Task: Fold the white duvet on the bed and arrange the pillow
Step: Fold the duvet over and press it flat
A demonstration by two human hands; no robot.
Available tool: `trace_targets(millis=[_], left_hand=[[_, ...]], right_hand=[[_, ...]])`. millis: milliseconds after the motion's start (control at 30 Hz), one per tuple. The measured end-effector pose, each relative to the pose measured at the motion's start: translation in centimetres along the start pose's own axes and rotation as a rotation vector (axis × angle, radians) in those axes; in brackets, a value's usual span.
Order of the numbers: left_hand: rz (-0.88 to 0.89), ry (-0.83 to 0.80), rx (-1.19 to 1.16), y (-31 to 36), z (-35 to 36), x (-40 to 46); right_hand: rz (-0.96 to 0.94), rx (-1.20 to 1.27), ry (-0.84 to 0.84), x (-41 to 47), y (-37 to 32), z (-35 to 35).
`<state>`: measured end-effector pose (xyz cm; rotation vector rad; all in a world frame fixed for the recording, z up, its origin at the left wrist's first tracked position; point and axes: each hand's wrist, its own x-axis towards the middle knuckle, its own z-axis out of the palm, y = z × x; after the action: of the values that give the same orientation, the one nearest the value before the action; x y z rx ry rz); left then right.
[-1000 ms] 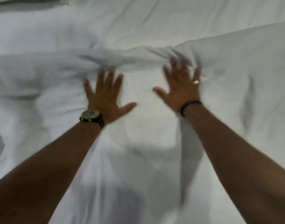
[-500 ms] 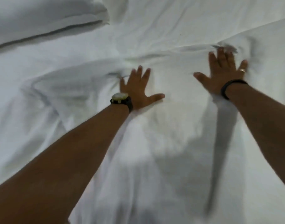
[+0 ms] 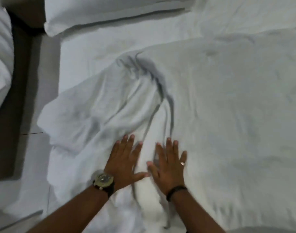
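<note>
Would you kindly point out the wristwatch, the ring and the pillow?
wristwatch (image 3: 103, 178), head view, on its dial.
ring (image 3: 182, 163), head view, on its band.
pillow (image 3: 110, 12), head view, on its front face.

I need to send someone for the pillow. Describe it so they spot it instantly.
Start from the rumpled white duvet under both hands. Look past it to the far end of the bed. The pillow lies there: smooth, plump, straight-seamed, unlike the creased duvet.

We look down on a bed sheet (image 3: 93, 47), white and lightly creased, that fills most of what lies behind. Along its left side runs a narrow strip of dark brown floor (image 3: 18, 98), and past that strip we see the rounded edge of more white bedding (image 3: 0, 52). The light is dim and even, with soft grey shadows in the folds.
</note>
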<state>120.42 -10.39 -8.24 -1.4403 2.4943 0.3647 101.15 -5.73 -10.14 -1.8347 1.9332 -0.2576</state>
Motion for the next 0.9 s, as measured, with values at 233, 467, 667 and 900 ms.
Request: trace_targets(millis=[233, 467, 667, 900], left_hand=[[-0.012, -0.113, 0.033, -4.9, 1.0, 3.8], [0.027, -0.099, 0.009, -5.4, 3.3, 5.6], [0.031, -0.148, 0.052, -5.4, 3.4, 6.1], [0.037, -0.188, 0.049, -5.4, 3.1, 5.8]], right_hand=[[0.176, -0.227, 0.012, 1.8, 0.6, 5.1], [0.178, -0.222, 0.148, 2.2, 1.4, 7.4], [0.159, -0.196, 0.173, 2.2, 1.4, 7.4], [0.159, -0.212, 0.297, 2.1, 1.5, 7.7]])
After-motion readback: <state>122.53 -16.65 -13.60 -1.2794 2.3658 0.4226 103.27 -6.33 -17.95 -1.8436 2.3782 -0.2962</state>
